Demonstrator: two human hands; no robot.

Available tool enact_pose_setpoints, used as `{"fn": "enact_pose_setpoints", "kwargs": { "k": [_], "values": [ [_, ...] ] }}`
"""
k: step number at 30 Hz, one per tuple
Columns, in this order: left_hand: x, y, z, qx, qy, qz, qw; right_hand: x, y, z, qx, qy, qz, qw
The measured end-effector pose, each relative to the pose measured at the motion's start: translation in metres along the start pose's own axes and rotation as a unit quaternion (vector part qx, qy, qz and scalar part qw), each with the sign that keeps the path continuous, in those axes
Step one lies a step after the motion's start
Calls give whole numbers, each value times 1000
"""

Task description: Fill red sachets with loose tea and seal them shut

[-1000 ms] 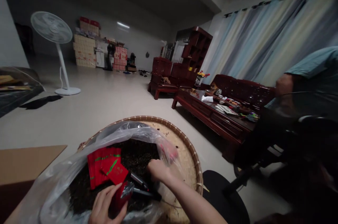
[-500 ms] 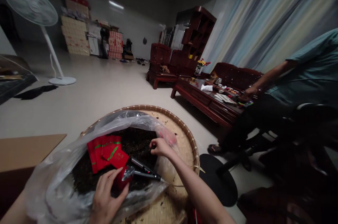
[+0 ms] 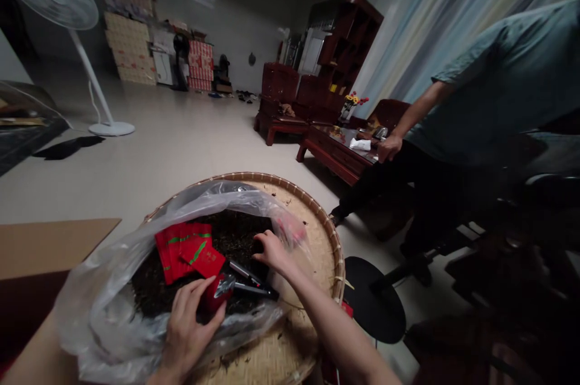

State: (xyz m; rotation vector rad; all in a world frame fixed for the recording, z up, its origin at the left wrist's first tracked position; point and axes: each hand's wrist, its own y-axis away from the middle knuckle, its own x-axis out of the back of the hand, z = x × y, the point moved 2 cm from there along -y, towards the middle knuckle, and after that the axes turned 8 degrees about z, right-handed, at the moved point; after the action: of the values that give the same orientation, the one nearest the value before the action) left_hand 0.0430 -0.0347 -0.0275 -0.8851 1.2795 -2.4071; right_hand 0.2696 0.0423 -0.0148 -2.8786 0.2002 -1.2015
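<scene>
My left hand point(image 3: 190, 318) is closed around a small red packet point(image 3: 216, 295), its silvery lined mouth turned up. Just beyond it, several flat red packets point(image 3: 185, 246) with green stripes lie overlapping on dark loose leaves that look like tea point(image 3: 233, 234). A large clear plastic bag point(image 3: 106, 294), spread wide, holds them all. My right hand point(image 3: 272, 252) hovers over the right side of the leaves with fingers curled; whatever is between them is hidden. Between my hands, two slim black rods with shiny faces point(image 3: 251, 288) lie on the leaves, perhaps one tool.
The bag rests on a round woven bamboo tray point(image 3: 312, 252) with scattered leaf bits. An open cardboard box point(image 3: 54, 246) is at left. A person point(image 3: 498, 89) in a teal shirt stands at right, by a wooden table point(image 3: 333, 146). A black round base point(image 3: 374, 300) stands beside the tray.
My right hand's fingers have loosened a little over the leaves. My left hand stays on the red packet. The person at right has moved leftward, and the view has shifted slightly.
</scene>
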Motion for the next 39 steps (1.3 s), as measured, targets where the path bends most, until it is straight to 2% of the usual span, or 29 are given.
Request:
{"fn": "enact_pose_setpoints", "kwargs": {
  "k": [4, 7, 12, 15, 17, 20, 21, 22, 24, 32, 36, 39],
  "values": [
    [1, 1, 0, 10, 0, 3, 1000, 1, -2, 0, -15, -69, 24, 997],
    [1, 3, -1, 21, -1, 0, 1000, 5, -7, 3, -46, -157, 58, 985],
    [0, 5, -3, 27, 5, 1, 1000, 3, -8, 11, -140, -330, 74, 931],
    [1, 5, -2, 29, 3, 1, 1000, -3, -4, 11, -171, -406, 79, 895],
    [1, 4, -2, 23, 2, 1, 1000, -6, -2, 10, -205, -479, 80, 850],
    [2, 3, 0, 16, 0, 3, 1000, -12, -1, 7, -283, -613, 71, 734],
    [2, 2, 0, 17, 0, 3, 1000, -14, -2, 6, -304, -640, 69, 703],
    [2, 2, 0, 19, 0, 3, 1000, -15, -3, 5, -316, -651, 68, 687],
    [2, 2, 0, 27, -1, 2, 1000, -19, -6, 6, -328, -655, 72, 677],
    [1, 5, -3, 29, -3, -4, 1000, -26, -8, 6, -316, -653, 103, 680],
    [2, 3, -2, 25, 2, -7, 1000, -28, -4, 0, -294, -666, 86, 680],
    [4, 2, -1, 27, 4, -1, 1000, -35, 1, -4, -308, -675, 66, 667]
  ]
}}
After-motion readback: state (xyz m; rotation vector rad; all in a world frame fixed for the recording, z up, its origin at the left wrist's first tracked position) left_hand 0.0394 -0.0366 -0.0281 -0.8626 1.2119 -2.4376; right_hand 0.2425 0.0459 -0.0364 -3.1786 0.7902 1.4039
